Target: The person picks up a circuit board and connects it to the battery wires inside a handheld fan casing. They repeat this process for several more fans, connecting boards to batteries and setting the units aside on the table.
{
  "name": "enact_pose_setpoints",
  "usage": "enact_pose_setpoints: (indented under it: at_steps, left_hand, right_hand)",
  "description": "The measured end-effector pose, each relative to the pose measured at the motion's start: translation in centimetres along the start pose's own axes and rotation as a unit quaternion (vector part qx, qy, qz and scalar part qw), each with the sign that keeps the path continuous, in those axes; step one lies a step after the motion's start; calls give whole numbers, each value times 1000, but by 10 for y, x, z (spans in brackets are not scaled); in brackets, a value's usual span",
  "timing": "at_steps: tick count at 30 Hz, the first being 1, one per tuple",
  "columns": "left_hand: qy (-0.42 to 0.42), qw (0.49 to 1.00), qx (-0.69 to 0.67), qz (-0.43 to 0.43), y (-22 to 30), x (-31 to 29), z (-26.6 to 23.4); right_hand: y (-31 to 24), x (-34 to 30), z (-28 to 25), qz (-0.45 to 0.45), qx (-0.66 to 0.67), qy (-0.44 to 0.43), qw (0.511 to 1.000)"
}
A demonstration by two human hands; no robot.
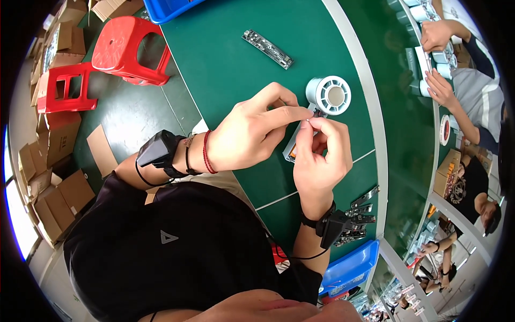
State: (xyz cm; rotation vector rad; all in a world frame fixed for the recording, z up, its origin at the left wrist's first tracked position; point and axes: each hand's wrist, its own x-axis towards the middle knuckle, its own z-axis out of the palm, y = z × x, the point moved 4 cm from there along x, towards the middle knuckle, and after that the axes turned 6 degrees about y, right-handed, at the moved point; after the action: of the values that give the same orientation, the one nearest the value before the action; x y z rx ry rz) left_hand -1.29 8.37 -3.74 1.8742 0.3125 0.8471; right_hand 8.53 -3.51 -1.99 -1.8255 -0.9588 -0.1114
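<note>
Biggest of all here is the green-topped workbench [214,70], running from the far end down along the right, with a red stool [120,45] standing on the floor to its left. A blue tray [351,264] sits toward the near right, and past the bench's right edge a co-worker [472,91] has both hands on pale-blue parts.

Over the bench, the person's left hand [248,131] comes in from the left, its forefinger stretched out to the neck of the work; the thumb tip is hidden, so I cannot tell whether it grips anything. The right hand [324,163] has thumb and forefinger drawn into a narrow pinch at that same neck, though what lies between the tips is too small to make out.

The light-blue handheld fan [337,96] is on the bench just beyond the fingers, its round spoked head to the far right, its handle [290,149] slanting back partly beneath the right hand. Farther off lies a single circuit board [267,49], well apart from the hands, while more small boards [362,220] cluster to the near right.

I'd judge this a fine fitting step at the fan's neck; the next move seems to call for a steady handle and small, careful fingertip work
</note>
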Motion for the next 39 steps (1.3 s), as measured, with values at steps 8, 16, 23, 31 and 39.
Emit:
enact_pose_setpoints:
  at_steps: [8, 16, 23, 31, 39]
  left_hand:
    - [2, 999, -27, -24, 0, 2, -6]
    - [-4, 998, -42, -38, 1, 3, -8]
    - [-11, 999, -22, -38, -3, 3, -11]
    - [-52, 997, -4, -56, -1, 14, -27]
    - [-97, 987, -105, -76, -10, 1, -15]
  right_hand:
    - [-3, 1, 8, -16, -23, 9, 1000]
    - [-5, 2, 9, -57, -51, 25, 997]
    - [-6, 2, 13, -59, -55, 24, 996]
    - [-3, 6, 8, -143, -79, 1, 987]
    - [-14, 15, 2, -123, -130, -43, 983]
